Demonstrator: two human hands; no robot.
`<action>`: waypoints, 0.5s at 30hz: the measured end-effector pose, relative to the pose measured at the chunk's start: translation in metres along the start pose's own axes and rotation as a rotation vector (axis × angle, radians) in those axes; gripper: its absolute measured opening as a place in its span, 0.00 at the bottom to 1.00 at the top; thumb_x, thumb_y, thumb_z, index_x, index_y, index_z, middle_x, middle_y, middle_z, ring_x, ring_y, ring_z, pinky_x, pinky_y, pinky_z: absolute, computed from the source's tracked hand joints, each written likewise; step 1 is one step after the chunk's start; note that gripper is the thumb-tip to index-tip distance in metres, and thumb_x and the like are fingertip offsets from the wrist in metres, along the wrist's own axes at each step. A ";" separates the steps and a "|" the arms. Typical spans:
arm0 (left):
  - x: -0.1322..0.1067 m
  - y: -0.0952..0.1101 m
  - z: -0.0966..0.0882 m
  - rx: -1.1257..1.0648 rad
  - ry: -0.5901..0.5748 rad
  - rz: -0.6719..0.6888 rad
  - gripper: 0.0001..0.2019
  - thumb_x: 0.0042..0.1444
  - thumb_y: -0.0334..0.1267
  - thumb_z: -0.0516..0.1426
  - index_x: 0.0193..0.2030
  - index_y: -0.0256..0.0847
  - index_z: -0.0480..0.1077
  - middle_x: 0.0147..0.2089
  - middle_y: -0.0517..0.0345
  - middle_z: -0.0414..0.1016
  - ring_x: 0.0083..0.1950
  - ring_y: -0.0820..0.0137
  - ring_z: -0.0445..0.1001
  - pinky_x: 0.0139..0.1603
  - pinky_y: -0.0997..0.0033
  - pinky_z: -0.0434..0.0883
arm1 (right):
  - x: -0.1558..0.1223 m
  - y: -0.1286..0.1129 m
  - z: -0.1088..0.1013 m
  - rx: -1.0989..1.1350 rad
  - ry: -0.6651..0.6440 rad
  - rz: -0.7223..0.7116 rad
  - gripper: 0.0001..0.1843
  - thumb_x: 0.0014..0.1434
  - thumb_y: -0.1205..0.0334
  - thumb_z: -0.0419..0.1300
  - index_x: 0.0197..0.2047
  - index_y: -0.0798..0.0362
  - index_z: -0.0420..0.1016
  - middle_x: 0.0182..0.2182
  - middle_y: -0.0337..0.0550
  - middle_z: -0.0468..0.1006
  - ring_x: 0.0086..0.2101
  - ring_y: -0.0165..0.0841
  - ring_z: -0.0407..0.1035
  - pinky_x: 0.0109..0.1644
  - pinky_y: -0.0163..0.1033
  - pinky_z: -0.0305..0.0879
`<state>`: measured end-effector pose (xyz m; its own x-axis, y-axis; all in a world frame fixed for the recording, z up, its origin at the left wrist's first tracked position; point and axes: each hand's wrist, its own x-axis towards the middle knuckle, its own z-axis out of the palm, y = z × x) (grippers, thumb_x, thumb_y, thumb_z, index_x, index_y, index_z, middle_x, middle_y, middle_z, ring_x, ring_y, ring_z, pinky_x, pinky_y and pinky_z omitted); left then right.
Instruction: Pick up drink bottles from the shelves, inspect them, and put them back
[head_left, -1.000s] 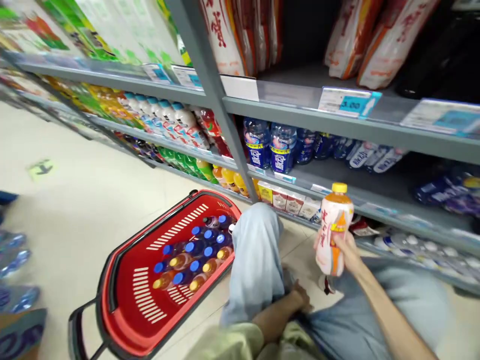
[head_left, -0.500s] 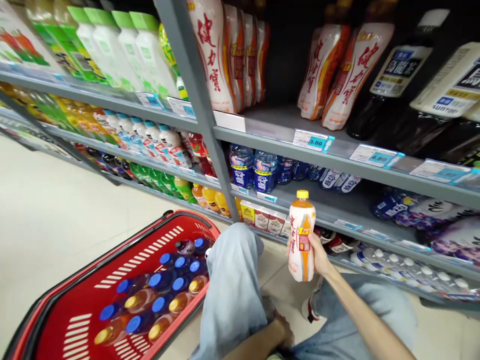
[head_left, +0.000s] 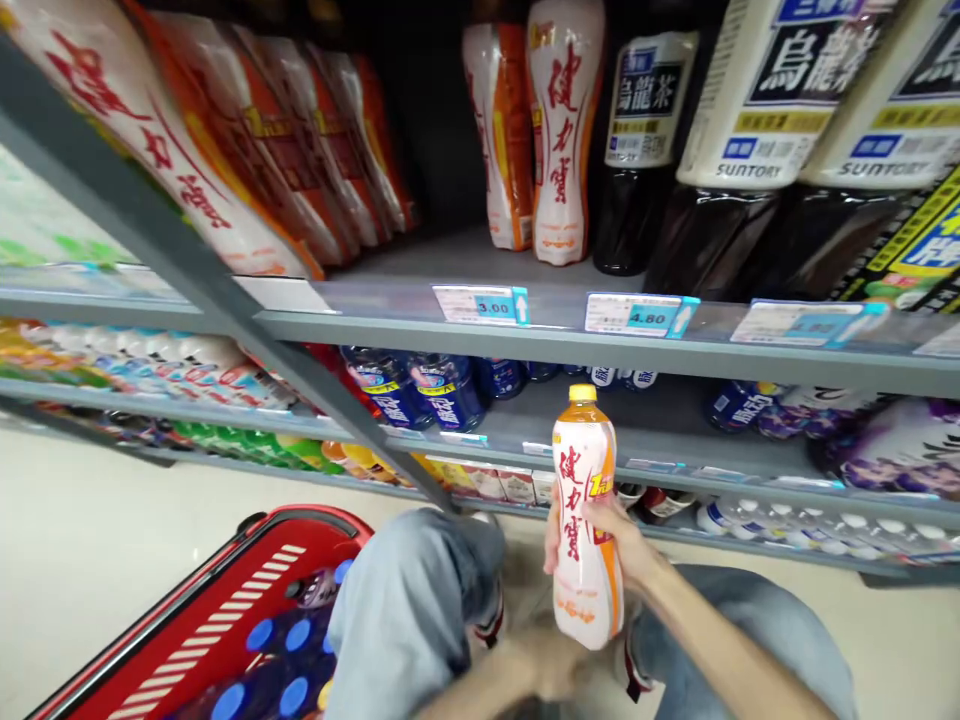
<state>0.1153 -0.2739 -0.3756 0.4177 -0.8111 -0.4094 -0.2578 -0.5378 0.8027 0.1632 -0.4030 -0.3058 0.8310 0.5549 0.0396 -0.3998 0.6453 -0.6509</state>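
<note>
My right hand is closed around a white and orange drink bottle with a yellow cap and red characters, held upright in front of the shelves. Bottles of the same kind stand on the shelf above, with an open gap to their left. My left hand hangs low and blurred between my bent knees; its fingers do not show clearly. A red shopping basket with several blue-capped bottles sits on the floor at lower left.
Dark tea bottles fill the right of that shelf, with price tags along its edge. Blue-labelled bottles lie on the shelf below. A grey slanted shelf post crosses at left. Pale floor stretches left.
The view has tilted up and closer to the shelves. My right hand has carried the bottle upward and slightly left. The basket has slid toward the bottom left corner.
</note>
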 end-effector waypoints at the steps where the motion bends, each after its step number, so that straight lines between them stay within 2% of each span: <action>1: 0.003 -0.003 -0.021 -0.010 -0.017 0.011 0.04 0.50 0.27 0.60 0.30 0.39 0.74 0.42 0.49 0.81 0.51 0.53 0.77 0.55 0.52 0.73 | 0.000 -0.003 0.001 0.027 -0.034 0.010 0.22 0.54 0.48 0.67 0.45 0.54 0.72 0.25 0.42 0.78 0.27 0.39 0.76 0.35 0.46 0.75; 3: 0.006 -0.006 -0.069 -0.064 -0.037 0.069 0.04 0.46 0.29 0.60 0.26 0.42 0.74 0.40 0.52 0.82 0.51 0.51 0.77 0.56 0.57 0.72 | -0.001 -0.007 0.001 0.066 -0.077 0.013 0.23 0.54 0.46 0.66 0.45 0.54 0.71 0.25 0.41 0.77 0.28 0.39 0.76 0.35 0.47 0.75; 4: 0.007 -0.005 -0.093 -0.098 -0.033 0.098 0.02 0.48 0.34 0.61 0.28 0.43 0.75 0.39 0.54 0.83 0.49 0.53 0.77 0.56 0.58 0.72 | -0.001 -0.007 0.000 0.081 -0.082 -0.001 0.23 0.54 0.46 0.66 0.45 0.54 0.70 0.25 0.41 0.77 0.28 0.39 0.75 0.35 0.47 0.75; 6: 0.009 0.002 -0.130 -0.161 0.002 0.144 0.11 0.54 0.45 0.58 0.34 0.42 0.78 0.40 0.52 0.83 0.49 0.55 0.77 0.57 0.58 0.71 | -0.001 -0.002 -0.004 0.110 -0.071 -0.037 0.23 0.54 0.45 0.64 0.45 0.54 0.70 0.26 0.41 0.77 0.28 0.39 0.75 0.36 0.47 0.75; 7: 0.011 0.007 -0.141 -0.257 0.050 0.170 0.17 0.57 0.50 0.55 0.38 0.40 0.78 0.42 0.50 0.83 0.49 0.55 0.78 0.57 0.57 0.71 | -0.002 0.002 -0.007 0.129 -0.061 -0.051 0.23 0.55 0.45 0.63 0.45 0.54 0.70 0.26 0.41 0.76 0.28 0.39 0.74 0.36 0.47 0.74; 9: 0.016 0.020 -0.147 -0.613 0.159 0.227 0.27 0.61 0.58 0.48 0.44 0.36 0.78 0.44 0.45 0.82 0.50 0.56 0.78 0.58 0.57 0.70 | -0.002 0.010 -0.013 0.174 -0.028 -0.061 0.23 0.56 0.43 0.61 0.44 0.54 0.70 0.26 0.42 0.77 0.28 0.39 0.74 0.36 0.47 0.74; 12: 0.021 0.032 -0.129 -1.180 0.203 0.247 0.36 0.59 0.67 0.48 0.49 0.33 0.77 0.43 0.42 0.82 0.48 0.56 0.80 0.54 0.59 0.73 | -0.003 0.023 -0.019 0.210 0.033 -0.048 0.25 0.57 0.39 0.60 0.44 0.54 0.71 0.26 0.42 0.77 0.29 0.39 0.73 0.37 0.47 0.74; 15: 0.022 0.029 -0.110 -1.394 0.181 0.171 0.38 0.58 0.70 0.49 0.46 0.32 0.78 0.33 0.44 0.81 0.38 0.60 0.82 0.41 0.66 0.76 | -0.002 0.031 -0.020 0.207 0.097 -0.033 0.28 0.57 0.35 0.60 0.44 0.53 0.72 0.26 0.41 0.77 0.30 0.40 0.74 0.39 0.48 0.74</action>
<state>0.2129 -0.2823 -0.3134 0.6011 -0.7448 -0.2898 0.6984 0.3132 0.6436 0.1566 -0.3950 -0.3409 0.8743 0.4850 -0.0218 -0.4345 0.7618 -0.4805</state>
